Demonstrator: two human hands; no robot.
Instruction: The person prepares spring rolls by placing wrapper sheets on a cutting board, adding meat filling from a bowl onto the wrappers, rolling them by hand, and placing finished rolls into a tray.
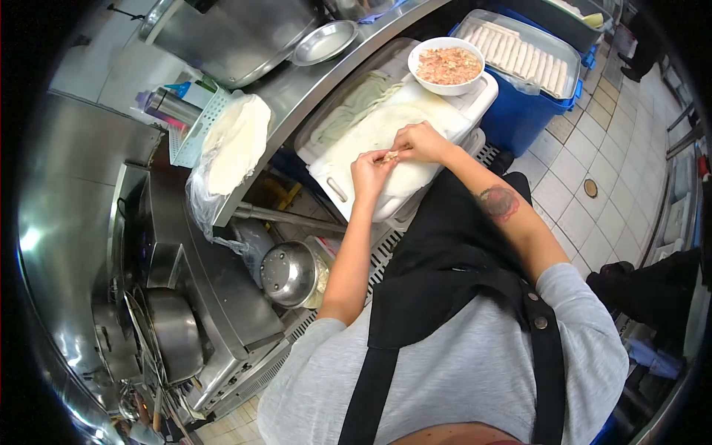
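Observation:
My left hand (370,173) and my right hand (420,142) meet over a white cutting board (337,185), fingertips pinched together. Between them is a small lump of pinkish-brown filling (389,156). Below lies a pale, thin sheet of dough wrapper (363,148), partly covered by my hands. Just beyond my right hand, a white bowl (422,81) of chopped filling (449,64) rests on the board's far end. Greenish cloth-like folds (341,122) lie along the board's left side.
A lidded-style clear tray of pale rolls (519,55) tops a blue bin (519,107). To the left, a steel counter (297,96) bears a stack of round wrappers (241,137), a metal plate (326,43) and a large pot (230,37). Another person's dark-clothed legs (653,285) are at right.

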